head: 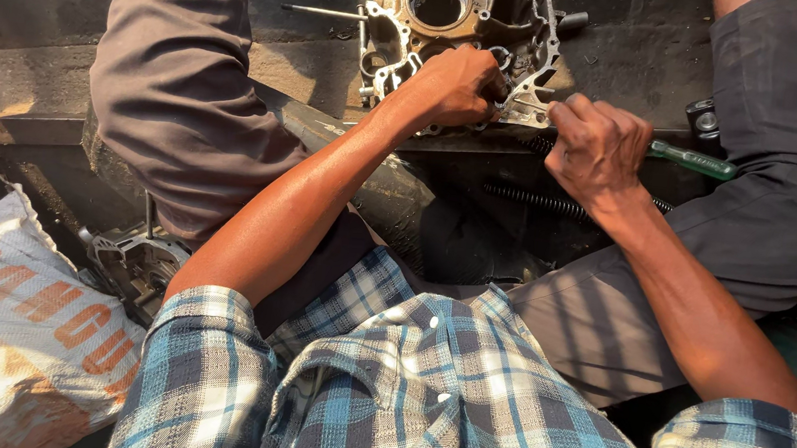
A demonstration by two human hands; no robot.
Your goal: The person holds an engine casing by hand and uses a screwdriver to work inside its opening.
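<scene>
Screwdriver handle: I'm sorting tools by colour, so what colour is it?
Translucent green, on the screwdriver in the right hand; head view.

Your left hand [460,86] sits on the near edge of the grey cast-metal engine casing [466,26], which lies ahead of you between your knees. Your right hand [598,151] is just right of it, wrapped around a green-handled screwdriver [692,161]. A white woven printed sack [8,333] lies at your near left, with another grey metal casing part [134,262] just beside it.
</scene>
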